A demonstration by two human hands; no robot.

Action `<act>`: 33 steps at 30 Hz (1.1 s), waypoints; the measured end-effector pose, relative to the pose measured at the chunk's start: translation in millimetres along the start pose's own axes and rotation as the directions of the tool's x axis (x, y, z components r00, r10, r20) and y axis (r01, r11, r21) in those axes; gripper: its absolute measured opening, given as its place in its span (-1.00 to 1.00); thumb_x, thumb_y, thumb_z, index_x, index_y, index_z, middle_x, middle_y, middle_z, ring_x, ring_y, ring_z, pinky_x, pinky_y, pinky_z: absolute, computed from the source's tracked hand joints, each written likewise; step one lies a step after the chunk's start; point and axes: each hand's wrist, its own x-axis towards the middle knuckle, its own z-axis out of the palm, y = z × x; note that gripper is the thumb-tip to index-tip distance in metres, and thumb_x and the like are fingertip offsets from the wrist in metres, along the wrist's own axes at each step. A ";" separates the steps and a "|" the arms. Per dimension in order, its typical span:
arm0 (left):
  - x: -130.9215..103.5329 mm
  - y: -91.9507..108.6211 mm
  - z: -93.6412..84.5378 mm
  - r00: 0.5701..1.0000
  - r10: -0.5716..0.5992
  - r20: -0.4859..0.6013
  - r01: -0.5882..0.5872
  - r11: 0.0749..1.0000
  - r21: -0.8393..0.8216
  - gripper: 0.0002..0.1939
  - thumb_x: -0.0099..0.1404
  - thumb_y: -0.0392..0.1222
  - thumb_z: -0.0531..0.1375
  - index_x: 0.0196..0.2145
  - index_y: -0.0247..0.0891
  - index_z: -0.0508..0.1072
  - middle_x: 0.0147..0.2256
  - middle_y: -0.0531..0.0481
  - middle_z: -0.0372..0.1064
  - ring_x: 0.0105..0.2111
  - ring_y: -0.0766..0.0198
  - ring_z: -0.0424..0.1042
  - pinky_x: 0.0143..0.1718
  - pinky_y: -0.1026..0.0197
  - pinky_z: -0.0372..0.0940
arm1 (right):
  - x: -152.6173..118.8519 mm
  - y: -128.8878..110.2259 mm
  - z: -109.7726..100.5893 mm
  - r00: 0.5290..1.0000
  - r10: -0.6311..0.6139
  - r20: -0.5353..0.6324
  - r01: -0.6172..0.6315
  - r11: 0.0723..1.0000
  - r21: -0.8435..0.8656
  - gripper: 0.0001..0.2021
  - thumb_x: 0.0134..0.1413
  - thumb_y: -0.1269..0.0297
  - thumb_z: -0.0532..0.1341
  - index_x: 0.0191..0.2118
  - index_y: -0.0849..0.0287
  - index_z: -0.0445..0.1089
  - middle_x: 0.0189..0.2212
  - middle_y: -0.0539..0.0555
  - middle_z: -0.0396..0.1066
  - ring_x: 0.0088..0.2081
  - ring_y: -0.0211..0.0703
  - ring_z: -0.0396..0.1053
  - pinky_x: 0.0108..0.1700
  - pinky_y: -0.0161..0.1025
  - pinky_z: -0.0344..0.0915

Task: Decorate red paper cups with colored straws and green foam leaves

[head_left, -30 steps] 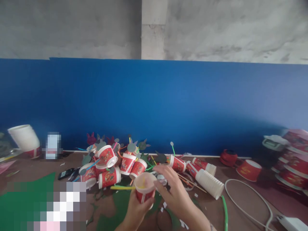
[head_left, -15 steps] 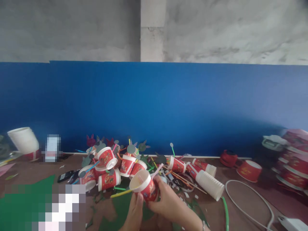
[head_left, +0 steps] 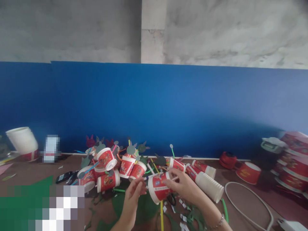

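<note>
A red and white printed paper cup (head_left: 160, 188) is tipped onto its side in the air, its white rim toward the left and down. My right hand (head_left: 181, 184) is closed round the cup's base end, and a short piece of pale straw shows by its fingers. Left of the rim, my left hand (head_left: 134, 192) pinches at what looks like a pale straw's end; the fingertips partly hide it. A yellow straw (head_left: 162, 215) shows below the cup.
Several decorated cups with straws and paper animal shapes (head_left: 108, 184) lie piled at centre left. To the right are a cup stack (head_left: 209, 186), a looped white cable (head_left: 255, 203) and a red tape dispenser (head_left: 227, 159). Green paper scraps (head_left: 192, 210) litter the front.
The cup has turned from opening up-left to lying sideways and moved right. My left hand has left the cup's underside for its rim end. My right hand has shifted right with the cup.
</note>
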 end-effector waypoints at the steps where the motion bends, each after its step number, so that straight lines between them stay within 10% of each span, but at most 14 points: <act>1: -1.8 0.3 2.0 0.998 -0.023 0.064 0.023 1.000 -0.005 -0.61 -0.03 0.06 0.36 -0.32 -0.28 0.56 -0.40 -0.06 0.51 -0.40 0.22 0.46 -0.35 0.25 0.32 | -0.3 -1.7 1.4 0.997 0.001 0.079 0.001 1.000 -0.022 -0.82 -0.09 0.15 0.29 -0.47 0.16 0.40 -0.59 -0.04 0.42 -0.52 -0.19 0.36 -0.50 -0.36 0.21; 5: -7.1 -3.6 9.5 0.973 -0.079 0.216 0.086 0.996 -0.020 -0.56 -0.12 0.07 0.40 -0.33 -0.28 0.59 -0.43 -0.09 0.54 -0.39 0.14 0.47 -0.34 0.19 0.33 | -3.0 -11.9 6.1 0.982 -0.028 0.186 0.046 0.994 -0.095 -0.82 -0.03 0.18 0.25 -0.33 0.17 0.39 -0.49 -0.03 0.45 -0.45 -0.20 0.36 -0.42 -0.36 0.21; 17: -10.6 -4.6 11.5 0.956 -0.174 0.238 0.231 0.943 -0.238 -0.56 -0.06 -0.08 0.41 -0.17 -0.18 0.53 -0.15 -0.14 0.51 -0.12 0.01 0.45 -0.16 0.11 0.30 | -4.3 -16.0 14.3 0.989 -0.075 0.130 0.097 0.982 -0.165 -0.87 -0.09 0.33 0.23 -0.34 0.20 0.35 -0.48 -0.04 0.41 -0.46 -0.25 0.28 -0.41 -0.38 0.15; 33: -2.1 -13.3 6.5 0.963 -0.126 0.237 0.186 0.950 -0.250 -0.68 -0.08 -0.08 0.42 -0.35 -0.25 0.54 -0.38 -0.04 0.51 -0.43 0.26 0.43 -0.40 0.27 0.24 | -1.2 -9.6 9.2 0.985 -0.081 0.152 0.097 0.990 -0.099 -0.77 -0.03 0.24 0.24 -0.22 0.20 0.36 -0.42 -0.02 0.41 -0.40 -0.20 0.30 -0.39 -0.35 0.18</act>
